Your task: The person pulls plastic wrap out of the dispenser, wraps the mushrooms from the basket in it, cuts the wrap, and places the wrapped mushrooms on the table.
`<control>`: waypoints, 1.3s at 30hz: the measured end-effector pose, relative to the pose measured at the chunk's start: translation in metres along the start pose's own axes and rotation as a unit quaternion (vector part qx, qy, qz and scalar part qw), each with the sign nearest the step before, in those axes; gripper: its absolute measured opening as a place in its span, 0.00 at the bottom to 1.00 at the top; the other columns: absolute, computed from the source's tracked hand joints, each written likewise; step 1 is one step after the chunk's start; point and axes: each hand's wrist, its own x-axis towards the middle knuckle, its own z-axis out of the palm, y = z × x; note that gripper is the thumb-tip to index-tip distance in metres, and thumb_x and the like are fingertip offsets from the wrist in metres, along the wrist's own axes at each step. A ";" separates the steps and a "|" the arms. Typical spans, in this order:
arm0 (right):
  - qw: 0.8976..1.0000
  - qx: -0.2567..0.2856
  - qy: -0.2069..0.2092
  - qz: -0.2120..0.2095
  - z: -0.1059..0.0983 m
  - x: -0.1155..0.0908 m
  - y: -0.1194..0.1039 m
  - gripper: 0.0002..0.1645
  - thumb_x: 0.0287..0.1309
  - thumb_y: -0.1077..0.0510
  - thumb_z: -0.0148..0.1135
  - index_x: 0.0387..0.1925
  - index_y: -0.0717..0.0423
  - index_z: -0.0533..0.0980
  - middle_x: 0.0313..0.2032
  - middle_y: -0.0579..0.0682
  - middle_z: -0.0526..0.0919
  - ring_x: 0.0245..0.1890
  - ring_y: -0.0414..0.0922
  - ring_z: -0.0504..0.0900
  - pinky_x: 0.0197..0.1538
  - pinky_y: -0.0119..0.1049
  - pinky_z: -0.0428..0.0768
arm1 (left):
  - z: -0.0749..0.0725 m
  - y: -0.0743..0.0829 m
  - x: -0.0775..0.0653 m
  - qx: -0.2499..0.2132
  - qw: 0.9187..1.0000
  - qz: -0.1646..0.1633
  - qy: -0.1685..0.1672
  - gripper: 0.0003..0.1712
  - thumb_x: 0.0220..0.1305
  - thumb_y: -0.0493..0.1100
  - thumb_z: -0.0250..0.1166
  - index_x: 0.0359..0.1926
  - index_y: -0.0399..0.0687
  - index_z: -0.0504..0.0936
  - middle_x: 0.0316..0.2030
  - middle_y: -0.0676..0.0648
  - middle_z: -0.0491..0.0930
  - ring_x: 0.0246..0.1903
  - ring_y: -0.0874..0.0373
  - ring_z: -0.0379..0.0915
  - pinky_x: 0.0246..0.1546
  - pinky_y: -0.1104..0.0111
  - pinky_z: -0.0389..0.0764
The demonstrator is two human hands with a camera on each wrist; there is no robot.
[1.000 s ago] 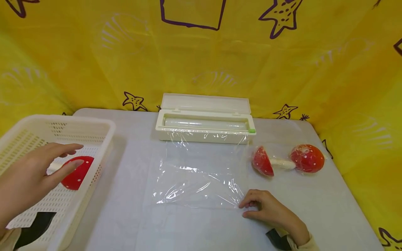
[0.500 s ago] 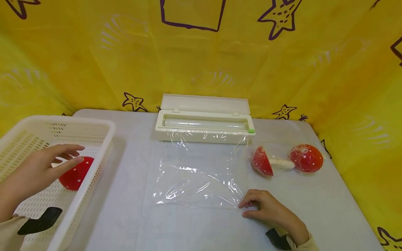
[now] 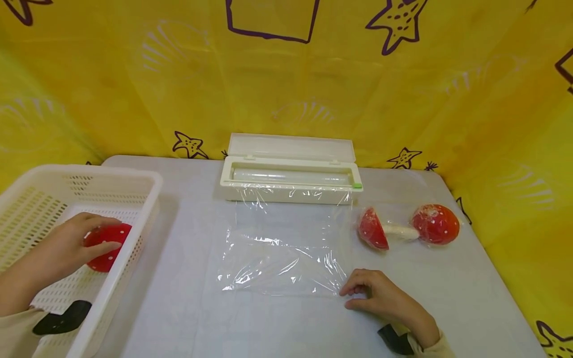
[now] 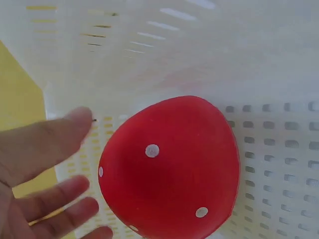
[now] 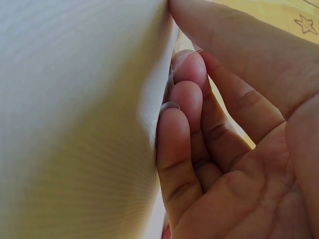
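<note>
My left hand [image 3: 67, 246] reaches into the white basket, thumb and fingers spread about the red, white-dotted cap of a toy mushroom [image 3: 109, 256]. In the left wrist view, a small gap shows between the fingertips and the cap [image 4: 174, 169]. My right hand [image 3: 380, 298] rests on the table, its fingertips at the near right corner of a sheet of clear plastic wrap [image 3: 282, 258]. Its thumb stands apart from the bent fingers [image 5: 174, 134]. The sheet runs from a roll in a cream wrap dispenser [image 3: 291, 194], whose lid is raised.
The perforated basket [image 3: 154, 191] stands on the left of the white-covered table [image 3: 179, 298]. Two wrapped toy mushrooms [image 3: 434, 223] lie on the right, caps at opposite ends. A yellow patterned cloth [image 3: 286, 74] hangs behind and at the sides.
My left hand has moved down onto the mushroom cap in the basket, its fingers now around the cap's sides. The right hand has stayed at the sheet's corner.
</note>
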 end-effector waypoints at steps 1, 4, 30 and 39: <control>1.000 -0.001 0.001 -0.002 0.000 0.000 0.000 0.10 0.54 0.55 0.73 0.39 0.49 0.85 0.35 0.45 0.85 0.34 0.36 0.77 0.37 0.27 0.77 | 0.000 -0.001 0.000 0.010 1.000 0.003 0.004 0.30 0.50 0.40 0.76 0.53 0.30 0.77 0.46 0.23 0.75 0.42 0.33 0.69 0.37 0.44 0.82; 1.000 0.000 0.002 -0.008 0.000 0.001 0.000 0.10 0.54 0.55 0.73 0.39 0.49 0.85 0.35 0.45 0.86 0.35 0.36 0.78 0.38 0.27 0.77 | 0.002 -0.004 -0.002 0.034 0.999 0.009 0.006 0.32 0.47 0.39 0.78 0.52 0.28 0.77 0.44 0.22 0.74 0.40 0.34 0.69 0.31 0.53 0.83; 1.000 0.012 -0.001 0.019 -0.001 0.000 -0.001 0.10 0.55 0.57 0.73 0.40 0.50 0.85 0.35 0.46 0.84 0.34 0.37 0.77 0.39 0.26 0.79 | 0.002 -0.014 0.005 0.008 0.993 -0.052 -0.110 0.52 0.45 0.42 0.78 0.64 0.27 0.58 0.49 0.15 0.58 0.44 0.20 0.60 0.33 0.41 0.82; 0.999 0.021 -0.009 0.037 -0.002 0.000 -0.003 0.10 0.55 0.56 0.72 0.40 0.50 0.85 0.35 0.46 0.84 0.35 0.36 0.77 0.40 0.26 0.79 | 0.005 -0.016 0.006 0.002 0.992 -0.049 -0.119 0.53 0.45 0.44 0.79 0.63 0.23 0.57 0.47 0.18 0.68 0.43 0.25 0.66 0.34 0.45 0.83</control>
